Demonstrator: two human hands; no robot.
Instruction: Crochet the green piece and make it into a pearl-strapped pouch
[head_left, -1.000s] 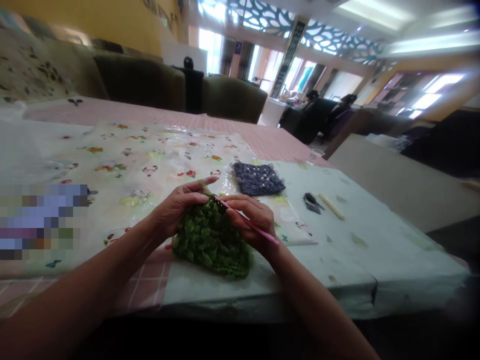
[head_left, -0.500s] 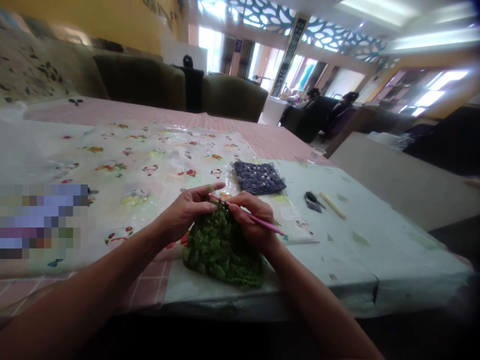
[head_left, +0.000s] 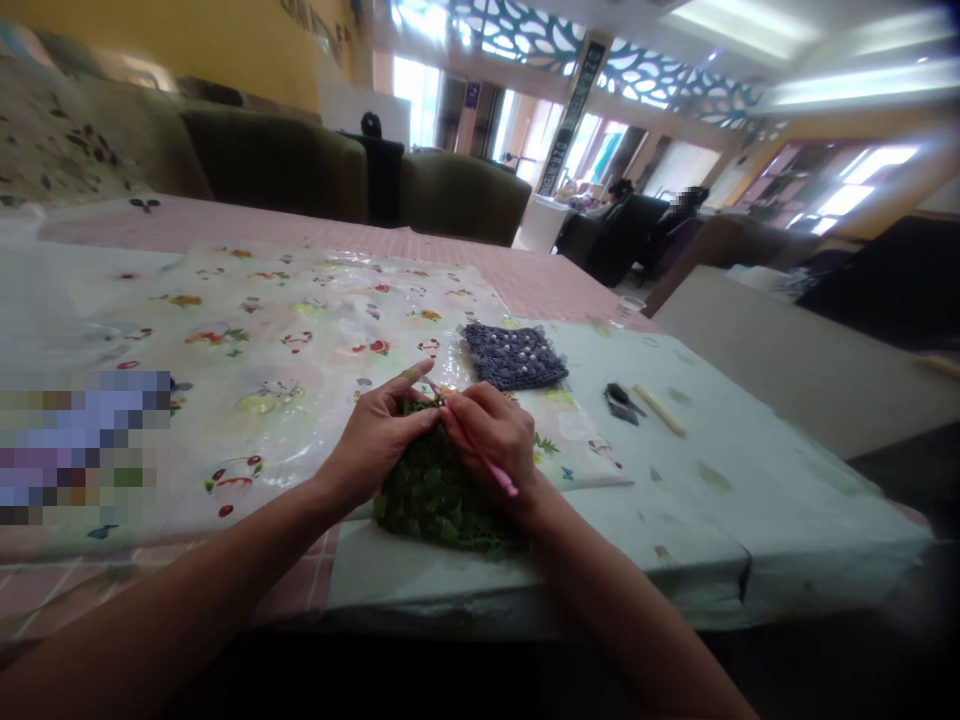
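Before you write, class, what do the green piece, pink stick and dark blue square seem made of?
Green piece: probably matt yarn, from its leafy tufts.
Pink stick: smooth, perhaps plastic or coated metal; even colour fits both.
Dark blue square: likely matt yarn, its surface knobbly; white dots may be beads.

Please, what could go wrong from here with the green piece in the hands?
The front end of the pink hook is close to the left hand, so a slip might poke it. The green piece lies near the table's front edge and could slide off if let go.
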